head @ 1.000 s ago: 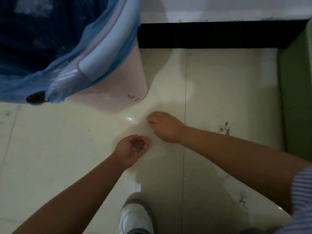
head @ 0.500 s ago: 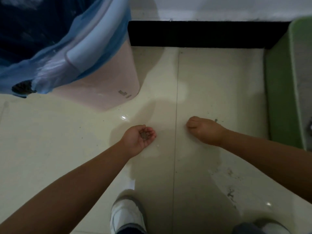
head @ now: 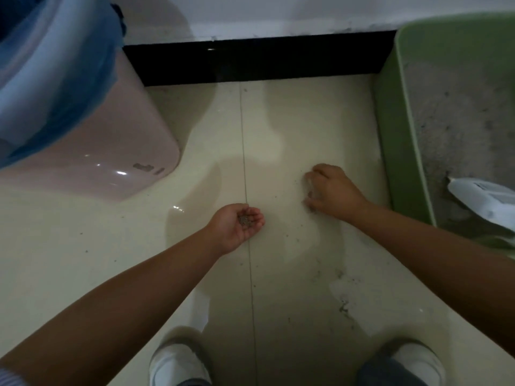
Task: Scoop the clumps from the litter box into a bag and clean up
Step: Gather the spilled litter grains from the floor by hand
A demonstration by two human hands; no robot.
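Our right hand (head: 330, 192) has moved nearer the litter box (head: 401, 140), fingers curled on the floor; its grip we cannot tell. Our left hand (head: 237, 227) still cups litter grains (head: 245, 220).

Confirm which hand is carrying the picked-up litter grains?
The left hand: it is cupped palm-up with a small pile of grey grains in it. The right hand is knuckles-up, fingers down on the floor beside the green litter box.

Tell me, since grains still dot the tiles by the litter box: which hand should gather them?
Right. The right hand is already down on the floor beside the green litter box, among the stray grains. The left hand is cupped palm-up, holding collected litter.
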